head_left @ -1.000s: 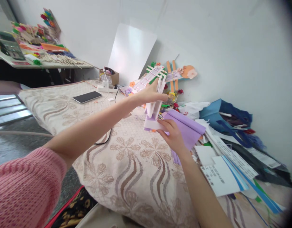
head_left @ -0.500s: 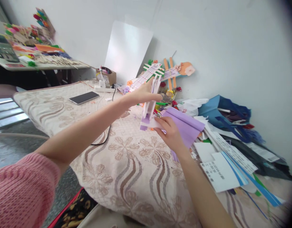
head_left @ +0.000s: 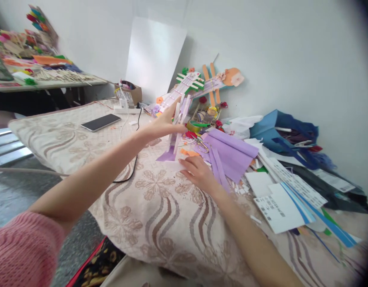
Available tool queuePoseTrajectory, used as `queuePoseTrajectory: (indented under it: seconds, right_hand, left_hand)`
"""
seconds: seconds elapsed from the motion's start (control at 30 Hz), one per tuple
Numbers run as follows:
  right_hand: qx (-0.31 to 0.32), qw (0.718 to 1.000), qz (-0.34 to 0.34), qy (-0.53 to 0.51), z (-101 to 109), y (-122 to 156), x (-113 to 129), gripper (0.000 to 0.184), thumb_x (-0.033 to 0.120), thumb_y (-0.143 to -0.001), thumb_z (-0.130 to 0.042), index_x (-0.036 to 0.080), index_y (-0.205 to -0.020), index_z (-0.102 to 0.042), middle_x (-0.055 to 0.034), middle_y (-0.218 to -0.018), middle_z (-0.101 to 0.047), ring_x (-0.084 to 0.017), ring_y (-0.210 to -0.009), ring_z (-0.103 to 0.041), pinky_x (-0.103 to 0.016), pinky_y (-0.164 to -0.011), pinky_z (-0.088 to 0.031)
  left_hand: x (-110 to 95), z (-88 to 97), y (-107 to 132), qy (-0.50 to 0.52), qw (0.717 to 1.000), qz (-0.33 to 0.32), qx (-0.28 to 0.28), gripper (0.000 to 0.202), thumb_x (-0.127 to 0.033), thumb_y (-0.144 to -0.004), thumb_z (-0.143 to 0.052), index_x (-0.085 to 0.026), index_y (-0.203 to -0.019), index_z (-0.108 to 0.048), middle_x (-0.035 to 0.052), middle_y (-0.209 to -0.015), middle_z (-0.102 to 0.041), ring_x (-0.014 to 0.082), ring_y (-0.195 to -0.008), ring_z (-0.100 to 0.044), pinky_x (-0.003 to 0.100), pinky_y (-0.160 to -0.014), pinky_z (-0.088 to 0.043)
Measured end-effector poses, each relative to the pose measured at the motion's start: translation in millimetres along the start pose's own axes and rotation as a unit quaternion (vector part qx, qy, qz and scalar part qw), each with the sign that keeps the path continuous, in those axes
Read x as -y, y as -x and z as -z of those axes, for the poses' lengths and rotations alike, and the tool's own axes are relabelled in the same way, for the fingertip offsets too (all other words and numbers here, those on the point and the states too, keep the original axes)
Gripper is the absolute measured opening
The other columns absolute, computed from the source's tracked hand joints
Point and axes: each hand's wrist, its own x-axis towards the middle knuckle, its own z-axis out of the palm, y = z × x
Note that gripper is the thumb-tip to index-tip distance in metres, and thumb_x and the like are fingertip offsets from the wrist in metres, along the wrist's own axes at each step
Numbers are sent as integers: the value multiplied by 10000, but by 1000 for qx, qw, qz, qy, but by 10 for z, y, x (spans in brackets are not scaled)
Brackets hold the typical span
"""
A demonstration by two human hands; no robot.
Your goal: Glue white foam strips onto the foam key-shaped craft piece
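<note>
My left hand (head_left: 167, 122) is closed around a narrow white-and-purple craft piece (head_left: 175, 145) made of thin strips, held upright and leaning slightly. Purple paper (head_left: 167, 156) spreads at its foot, close to the tablecloth. At this lower end my right hand (head_left: 198, 172) has its fingertips closed on the white edge; the exact contact is partly hidden. Just beyond the right hand lie an orange scrap (head_left: 189, 153) and gold-handled scissors (head_left: 203, 147). A purple sheet (head_left: 230, 153) with a rolled edge lies right of the scissors.
Behind stand decorated guitar-like crafts (head_left: 184, 89) and a roll of tape (head_left: 193, 126). A phone (head_left: 101, 122) and power strip (head_left: 128, 109) are at left. White cards (head_left: 275, 211), a blue bag (head_left: 263, 127) and paper strips crowd the right. A black cable (head_left: 130, 174) crosses the table.
The craft piece has shifted left and lower, with my left hand still around it. My right hand has moved left and down along its base. Purple paper now flares leftward there.
</note>
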Motion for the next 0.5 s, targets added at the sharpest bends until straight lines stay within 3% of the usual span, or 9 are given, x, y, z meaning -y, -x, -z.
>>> queuePoseTrajectory:
  seconds: [0.23, 0.37, 0.5]
  right_hand:
    - [43, 999, 3, -11, -176, 140, 49, 215, 224, -984, -540, 179, -1186, -599, -109, -994, -672, -215, -892, -652, -367, -782, -576]
    - [35, 999, 9, -2, -166, 143, 33, 197, 235, -983, -546, 173, -1156, -616, -109, -979, -674, -214, -872, -651, -360, -764, -574]
    - [44, 999, 3, -4, -180, 168, 24, 187, 230, -976, -558, 166, -1138, -625, -109, -976, -672, -211, -861, -650, -347, -751, -569]
  left_hand:
    - [308, 103, 202, 14, 999, -6, -41, 1183, -375, -692, -806, -350, -1596, -43, 33, -1674, -188, 433, -1541, -100, 637, -1249, -65]
    - [478, 51, 341, 28, 998, -8, -54, 1253, -452, -681, -828, -402, -1583, 40, 11, -1682, -171, 448, -1538, -107, 665, -1234, -93]
    - [543, -60, 484, 18, 996, -19, -82, 1170, -524, -728, -775, -412, -1584, 16, -21, -1699, -102, 418, -1552, -87, 643, -1248, -110]
